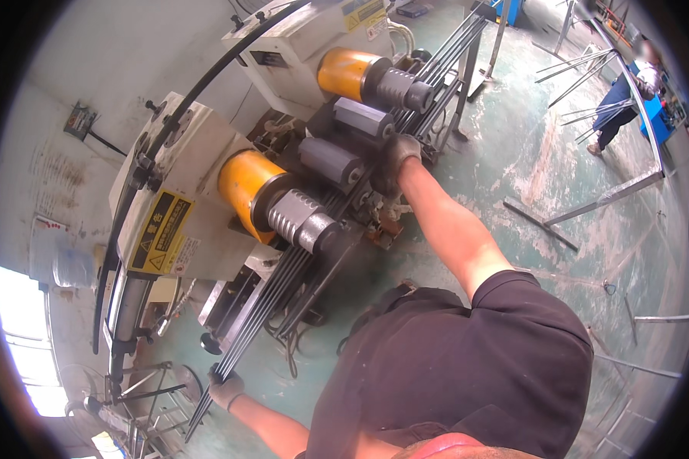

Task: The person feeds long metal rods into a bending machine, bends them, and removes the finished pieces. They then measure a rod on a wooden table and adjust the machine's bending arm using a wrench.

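Several long, thin metal rods [264,294] lie side by side through a roller machine, running from lower left to upper right. At their lower left end my left hand [226,389], in a light work glove, is closed around the bundle. My right hand [398,157], gloved and with a dark palm side, reaches in over the rods at the middle of the machine, beside two grey rollers [331,161]. Its fingers are dark and mostly hidden, so their grip cannot be made out. Grooved steel rollers [306,220] with orange housings [254,187] stand above the rods on both sides of it.
Off-white machine heads [184,168] carry warning labels. A black hose [195,88] arches over them. Metal frames and loose bars [540,224] lie on the worn green floor at the right. Another person [624,99] stands at the far right. A metal rack [157,402] is at lower left.
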`<control>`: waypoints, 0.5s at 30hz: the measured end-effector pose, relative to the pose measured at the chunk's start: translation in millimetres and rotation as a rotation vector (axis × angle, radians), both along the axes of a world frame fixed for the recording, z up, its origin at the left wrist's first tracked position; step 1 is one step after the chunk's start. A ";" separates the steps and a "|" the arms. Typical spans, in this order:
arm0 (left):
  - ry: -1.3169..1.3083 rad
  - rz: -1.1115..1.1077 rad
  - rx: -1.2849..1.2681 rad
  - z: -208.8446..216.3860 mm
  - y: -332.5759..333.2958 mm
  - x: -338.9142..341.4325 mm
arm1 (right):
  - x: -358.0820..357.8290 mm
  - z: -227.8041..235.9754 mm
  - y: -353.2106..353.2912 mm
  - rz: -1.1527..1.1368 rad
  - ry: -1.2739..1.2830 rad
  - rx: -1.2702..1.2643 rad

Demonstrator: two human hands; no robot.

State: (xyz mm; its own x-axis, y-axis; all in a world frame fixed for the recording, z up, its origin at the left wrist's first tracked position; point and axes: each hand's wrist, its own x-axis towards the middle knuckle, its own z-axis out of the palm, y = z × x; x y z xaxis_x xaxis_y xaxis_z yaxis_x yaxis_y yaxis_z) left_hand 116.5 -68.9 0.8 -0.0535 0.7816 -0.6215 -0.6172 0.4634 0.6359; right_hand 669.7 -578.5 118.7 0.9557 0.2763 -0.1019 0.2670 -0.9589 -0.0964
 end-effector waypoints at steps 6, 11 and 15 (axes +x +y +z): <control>0.576 -0.272 0.381 3.3 10.6 -24.8 | 38.2 -67.1 -0.1 -0.325 0.221 0.715; 0.988 -0.409 0.819 -24.4 4.6 -35.1 | 49.2 -73.2 10.2 -0.861 0.378 1.774; 0.220 -0.018 0.239 -37.3 34.0 -36.5 | 47.9 -74.5 14.4 -0.745 0.427 1.749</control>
State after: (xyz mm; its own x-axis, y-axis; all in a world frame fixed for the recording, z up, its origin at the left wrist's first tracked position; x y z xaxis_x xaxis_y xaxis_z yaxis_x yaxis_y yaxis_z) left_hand 79.9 -34.8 -36.5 -0.1512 0.9060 -0.3954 -0.4456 0.2946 0.8454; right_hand 717.6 -564.1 44.1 0.9014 -0.0689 -0.4275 -0.3774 0.3589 -0.8537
